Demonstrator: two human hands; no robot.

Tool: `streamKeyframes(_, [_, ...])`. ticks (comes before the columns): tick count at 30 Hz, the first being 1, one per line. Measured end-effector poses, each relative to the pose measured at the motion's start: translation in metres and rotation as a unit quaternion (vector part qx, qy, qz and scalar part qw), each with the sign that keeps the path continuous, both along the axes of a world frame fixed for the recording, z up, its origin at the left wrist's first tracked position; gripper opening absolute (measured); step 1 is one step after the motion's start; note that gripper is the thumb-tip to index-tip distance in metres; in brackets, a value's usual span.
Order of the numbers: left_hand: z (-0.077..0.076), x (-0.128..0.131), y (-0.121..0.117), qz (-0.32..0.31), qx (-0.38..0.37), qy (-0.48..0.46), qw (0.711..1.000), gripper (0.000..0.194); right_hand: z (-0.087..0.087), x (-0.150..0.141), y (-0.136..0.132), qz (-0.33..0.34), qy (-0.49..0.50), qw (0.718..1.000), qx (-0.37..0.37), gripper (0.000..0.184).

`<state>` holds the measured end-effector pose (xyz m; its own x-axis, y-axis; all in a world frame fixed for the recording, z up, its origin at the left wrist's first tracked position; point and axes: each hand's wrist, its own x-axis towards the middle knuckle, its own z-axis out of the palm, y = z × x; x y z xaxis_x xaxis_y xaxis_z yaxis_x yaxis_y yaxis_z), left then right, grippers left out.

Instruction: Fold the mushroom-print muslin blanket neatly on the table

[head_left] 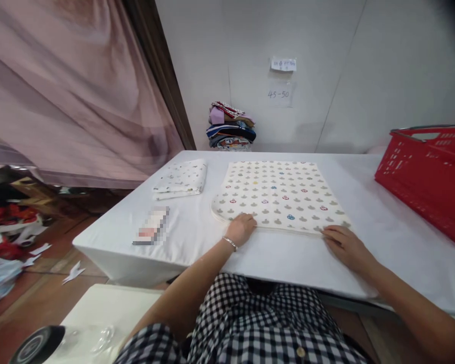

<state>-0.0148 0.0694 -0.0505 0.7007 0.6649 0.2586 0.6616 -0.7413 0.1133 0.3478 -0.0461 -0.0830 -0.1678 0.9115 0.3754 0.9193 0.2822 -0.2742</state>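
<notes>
A cream cloth point(276, 197) printed with small grey shapes and some red and blue ones lies folded flat on the table. Its left near corner is rounded, and layered edges show there. My left hand point(241, 228), with a bracelet at the wrist, is closed on its near edge, left of the middle. At the right near corner, my right hand point(343, 245) pinches the cloth between thumb and fingers. A second folded white cloth point(181, 178) with a sparse small print lies to the left, apart from both hands.
The white-covered table point(205, 237) carries a blurred-out flat object point(151, 226) at left and a red plastic basket point(428, 177) at right. Behind the far edge rises a stack of folded fabrics point(231, 126). A pale stool or box point(106, 308) stands below left; a pink curtain point(79, 91) hangs beside.
</notes>
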Motion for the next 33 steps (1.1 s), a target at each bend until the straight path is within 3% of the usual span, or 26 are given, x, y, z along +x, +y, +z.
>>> streamKeyframes(4, [-0.003,-0.019,0.005,-0.008,-0.004,-0.035,0.999,0.018,0.016,-0.025,0.006,0.007,0.003,1.0,0.004,0.025])
streamKeyframes(10, [-0.007,-0.019,0.006,-0.01,0.001,-0.058,0.998,0.021,0.035,-0.087,0.035,0.109,0.016,0.994,0.004,0.024])
streamKeyframes(16, [-0.003,-0.029,0.002,0.018,-0.004,-0.058,0.998,0.025,0.035,-0.113,0.05,0.126,0.025,0.991,-0.032,0.029])
streamKeyframes(24, [0.001,-0.08,0.007,0.195,-0.013,-0.122,0.973,0.033,0.018,-0.107,0.051,0.107,0.042,0.993,-0.026,0.03])
streamKeyframes(28, [0.002,-0.088,0.011,0.292,-0.021,-0.162,0.942,0.032,0.013,-0.107,0.052,0.1,0.047,0.993,-0.026,0.029])
streamKeyframes(33, [0.005,-0.09,0.022,0.413,-0.071,-0.173,0.891,0.014,0.009,-0.107,0.053,0.091,0.062,0.993,-0.031,0.029])
